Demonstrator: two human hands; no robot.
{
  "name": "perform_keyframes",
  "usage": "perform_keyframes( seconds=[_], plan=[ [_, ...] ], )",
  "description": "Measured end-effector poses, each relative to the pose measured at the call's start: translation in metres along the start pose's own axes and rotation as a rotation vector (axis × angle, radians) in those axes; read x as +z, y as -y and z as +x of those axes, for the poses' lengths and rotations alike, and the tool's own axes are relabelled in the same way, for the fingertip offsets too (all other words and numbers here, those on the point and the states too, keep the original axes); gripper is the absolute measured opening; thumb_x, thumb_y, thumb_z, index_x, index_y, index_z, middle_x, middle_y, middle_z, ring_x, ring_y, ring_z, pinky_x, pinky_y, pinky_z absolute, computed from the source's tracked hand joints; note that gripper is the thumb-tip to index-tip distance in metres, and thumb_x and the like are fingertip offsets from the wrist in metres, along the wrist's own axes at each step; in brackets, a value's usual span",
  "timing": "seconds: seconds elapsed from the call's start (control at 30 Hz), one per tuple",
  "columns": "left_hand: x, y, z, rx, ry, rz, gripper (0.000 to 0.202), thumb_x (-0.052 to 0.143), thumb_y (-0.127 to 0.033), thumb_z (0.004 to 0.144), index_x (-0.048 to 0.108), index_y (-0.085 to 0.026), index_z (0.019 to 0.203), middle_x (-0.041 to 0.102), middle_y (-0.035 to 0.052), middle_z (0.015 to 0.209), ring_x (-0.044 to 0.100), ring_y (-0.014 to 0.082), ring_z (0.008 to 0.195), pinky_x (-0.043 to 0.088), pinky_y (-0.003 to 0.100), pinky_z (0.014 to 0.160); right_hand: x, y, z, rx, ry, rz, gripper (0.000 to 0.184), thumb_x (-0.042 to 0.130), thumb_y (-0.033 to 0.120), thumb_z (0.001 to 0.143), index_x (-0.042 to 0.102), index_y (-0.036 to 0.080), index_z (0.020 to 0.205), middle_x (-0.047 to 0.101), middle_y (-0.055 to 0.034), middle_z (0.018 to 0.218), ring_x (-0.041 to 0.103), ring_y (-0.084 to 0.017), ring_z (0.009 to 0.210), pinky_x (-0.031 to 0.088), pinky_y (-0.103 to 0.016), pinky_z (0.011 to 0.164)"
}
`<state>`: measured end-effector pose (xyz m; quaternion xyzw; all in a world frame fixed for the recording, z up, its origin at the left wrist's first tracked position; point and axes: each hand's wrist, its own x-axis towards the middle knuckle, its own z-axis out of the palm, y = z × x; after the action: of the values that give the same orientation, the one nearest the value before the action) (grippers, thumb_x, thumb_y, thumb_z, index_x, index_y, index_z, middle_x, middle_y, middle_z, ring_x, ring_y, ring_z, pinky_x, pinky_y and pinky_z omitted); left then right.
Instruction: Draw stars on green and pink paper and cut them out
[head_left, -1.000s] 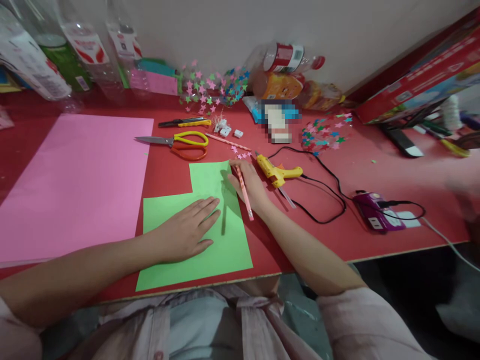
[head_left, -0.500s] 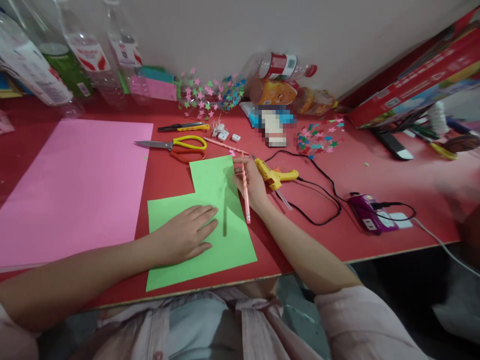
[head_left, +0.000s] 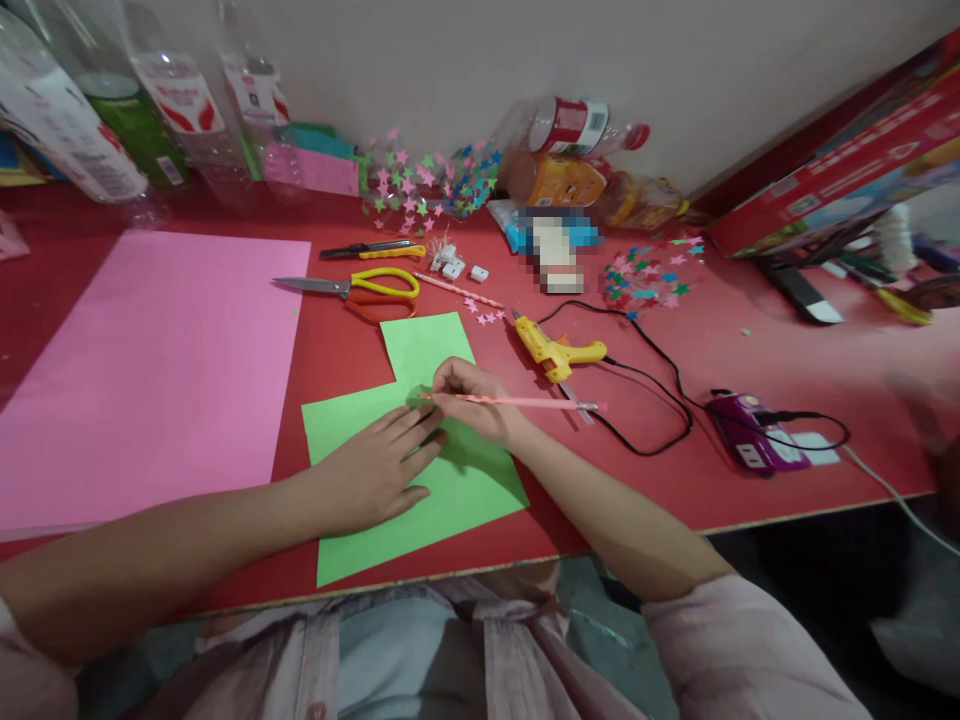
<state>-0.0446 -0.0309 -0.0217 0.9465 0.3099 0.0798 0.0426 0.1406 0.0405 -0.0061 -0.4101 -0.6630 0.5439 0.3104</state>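
A green sheet of paper (head_left: 375, 555), with a corner cut away at its upper left, lies near the table's front edge. My left hand (head_left: 379, 465) rests flat on it, fingers stretched out. My right hand (head_left: 476, 400) grips a pink pencil (head_left: 532, 403) close to its tip, which is over the paper just beyond the left fingertips. The pencil lies almost level, its eraser end pointing right. Whether the tip touches the paper, I cannot tell.
Pink paper (head_left: 172, 380) lies left. Scissors (head_left: 345, 288), a box cutter (head_left: 371, 250) and another pencil (head_left: 459, 290) lie behind. A yellow glue gun (head_left: 559, 352) is wired toward a purple power strip (head_left: 750, 430) at right. Bottles (head_left: 184, 95) stand along the wall.
My right hand has moved left and nearer from the paper's far right edge. The pencil has swung from upright to nearly level. My left hand stays flat; the paper has shifted slightly.
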Motion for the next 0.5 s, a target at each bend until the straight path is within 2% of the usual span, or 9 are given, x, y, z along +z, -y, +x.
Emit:
perform_keyframes(
  seconds=[0.13, 0.23, 0.37, 0.5],
  plan=[
    [-0.007, 0.002, 0.000, 0.001, -0.077, 0.046, 0.042, 0.046, -0.037, 0.093, 0.057, -0.005, 0.119, 0.056, 0.0227, 0.128, 0.049, 0.0315, 0.124, 0.040, 0.046, 0.102, -0.005, -0.001, 0.004, 0.056, -0.031, 0.037, 0.015, 0.056, 0.030, 0.075, 0.046, 0.021, 0.069, 0.047, 0.0071, 0.052, 0.040, -0.008, 0.045, 0.032, -0.021, 0.045],
    [-0.007, 0.002, 0.001, -0.007, -0.110, 0.092, 0.041, 0.045, -0.034, 0.094, 0.057, -0.003, 0.118, 0.059, 0.0219, 0.125, 0.052, 0.0306, 0.121, 0.041, 0.044, 0.101, -0.010, 0.001, 0.004, 0.100, -0.062, 0.044, 0.016, 0.049, 0.034, 0.082, 0.045, 0.022, 0.072, 0.047, 0.0069, 0.048, 0.039, -0.008, 0.041, 0.030, -0.022, 0.042],
    [-0.002, -0.001, 0.001, -0.026, -0.095, 0.143, 0.046, 0.043, -0.035, 0.095, 0.053, -0.001, 0.125, 0.055, 0.0219, 0.131, 0.049, 0.0309, 0.125, 0.036, 0.043, 0.105, -0.013, 0.003, 0.002, 0.015, -0.171, -0.011, 0.012, 0.058, 0.026, 0.073, 0.047, 0.022, 0.075, 0.048, 0.0062, 0.058, 0.043, -0.008, 0.050, 0.033, -0.021, 0.047],
    [-0.002, -0.005, 0.002, -0.042, -0.082, 0.193, 0.046, 0.041, -0.036, 0.095, 0.055, -0.002, 0.122, 0.054, 0.0224, 0.132, 0.048, 0.0314, 0.126, 0.035, 0.042, 0.105, -0.008, 0.005, -0.003, -0.069, -0.134, -0.097, 0.005, 0.057, 0.023, 0.073, 0.053, 0.020, 0.075, 0.051, 0.0035, 0.066, 0.045, -0.009, 0.058, 0.034, -0.022, 0.051]
  ],
)
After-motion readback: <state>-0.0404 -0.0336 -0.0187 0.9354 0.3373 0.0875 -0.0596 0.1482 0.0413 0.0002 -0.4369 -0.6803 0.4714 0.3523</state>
